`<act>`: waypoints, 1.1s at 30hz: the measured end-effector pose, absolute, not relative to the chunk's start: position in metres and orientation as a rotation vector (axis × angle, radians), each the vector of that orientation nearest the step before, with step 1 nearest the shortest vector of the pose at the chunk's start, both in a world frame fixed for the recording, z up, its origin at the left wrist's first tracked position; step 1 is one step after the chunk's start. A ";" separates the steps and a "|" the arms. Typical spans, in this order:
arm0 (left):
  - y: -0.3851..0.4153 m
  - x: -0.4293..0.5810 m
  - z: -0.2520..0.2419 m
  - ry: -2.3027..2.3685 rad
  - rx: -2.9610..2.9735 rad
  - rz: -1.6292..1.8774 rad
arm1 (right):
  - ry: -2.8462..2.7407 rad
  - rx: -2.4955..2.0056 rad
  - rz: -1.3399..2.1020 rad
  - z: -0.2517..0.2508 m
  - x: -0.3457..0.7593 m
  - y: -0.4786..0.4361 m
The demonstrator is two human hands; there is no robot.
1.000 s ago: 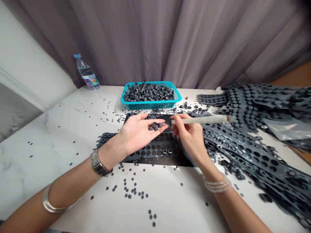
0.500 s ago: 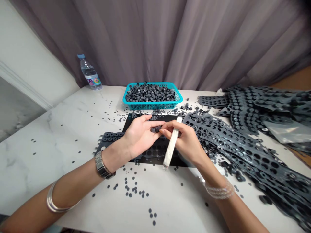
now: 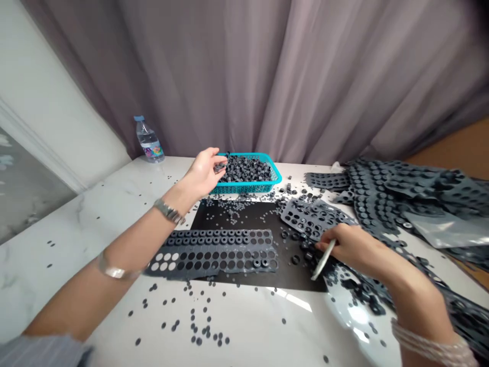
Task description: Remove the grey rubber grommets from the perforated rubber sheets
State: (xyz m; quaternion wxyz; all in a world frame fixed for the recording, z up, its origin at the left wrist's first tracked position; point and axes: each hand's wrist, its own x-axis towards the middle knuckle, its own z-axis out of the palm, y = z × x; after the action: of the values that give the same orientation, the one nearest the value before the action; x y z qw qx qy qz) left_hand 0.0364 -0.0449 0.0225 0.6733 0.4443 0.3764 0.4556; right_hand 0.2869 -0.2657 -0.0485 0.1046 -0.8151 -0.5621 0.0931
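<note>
My left hand [image 3: 203, 172] reaches out over the left end of the teal basket [image 3: 275, 178], which is heaped with small dark rubber rings [image 3: 248, 169]. Its fingers are curled together around a few of those rings. My right hand [image 3: 353, 245] rests low on the right of the black mat [image 3: 252, 216] and grips a pale stick [image 3: 323, 259] pointing down-left. Between the hands lies a dark punched rubber strip [image 3: 216, 250] with rows of rings and holes.
A water bottle [image 3: 148, 139] stands at the back left by the curtain. A big heap of punched rubber sheets [image 3: 401, 199] fills the right side, with a clear bag [image 3: 445, 223] on it. Small dark discs [image 3: 198, 331] are scattered over the white marble table [image 3: 95, 204].
My left hand has left the middle and carried the rings to the basket. My right hand dropped to the right with the stick. The view tilted up.
</note>
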 end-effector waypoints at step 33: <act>-0.107 0.021 -0.059 0.661 2.588 0.274 | -1.186 -1.562 0.733 -0.095 0.175 -0.202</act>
State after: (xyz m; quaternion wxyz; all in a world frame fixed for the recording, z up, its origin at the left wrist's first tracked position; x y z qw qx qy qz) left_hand 0.0211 -0.1069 -0.0589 0.2265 0.9388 0.2398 0.0993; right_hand 0.1752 -0.2016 -0.0954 0.5004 -0.6459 -0.4903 0.3032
